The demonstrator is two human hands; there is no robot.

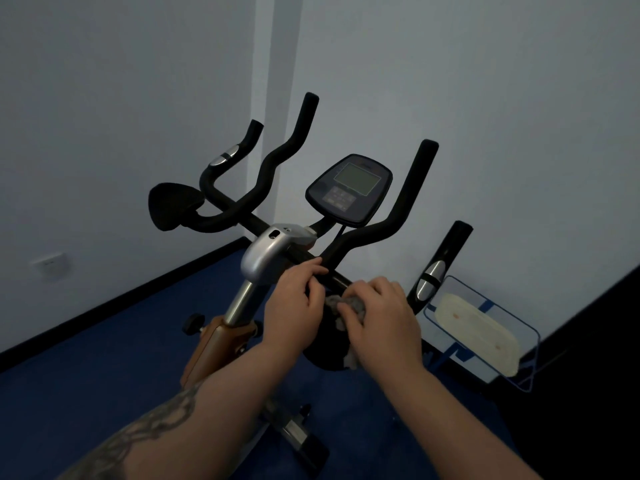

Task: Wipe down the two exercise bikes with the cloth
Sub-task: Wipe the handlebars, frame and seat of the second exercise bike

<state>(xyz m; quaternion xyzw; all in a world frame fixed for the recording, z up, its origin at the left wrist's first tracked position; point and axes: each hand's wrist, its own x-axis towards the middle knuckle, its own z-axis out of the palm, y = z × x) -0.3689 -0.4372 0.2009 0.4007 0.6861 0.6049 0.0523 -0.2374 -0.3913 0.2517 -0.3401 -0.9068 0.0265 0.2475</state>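
An exercise bike (273, 251) with black handlebars (408, 202), a silver stem cover and an orange frame stands in front of me. Its dark console (349, 188) sits between the bars. A grey cloth (346, 304) is bunched against the right part of the bar, just right of the stem. My right hand (384, 320) is closed on the cloth and covers most of it. My left hand (294, 303) rests on the bar beside the stem, fingertips touching the bar and the cloth's edge. Only one bike is in view.
White walls meet in a corner behind the bike, with a wall socket (52, 265) low on the left. The floor (104, 341) is blue. A blue-framed clear tray with a cream pad (478, 327) leans at the right. A black pad (175, 206) hangs left of the bars.
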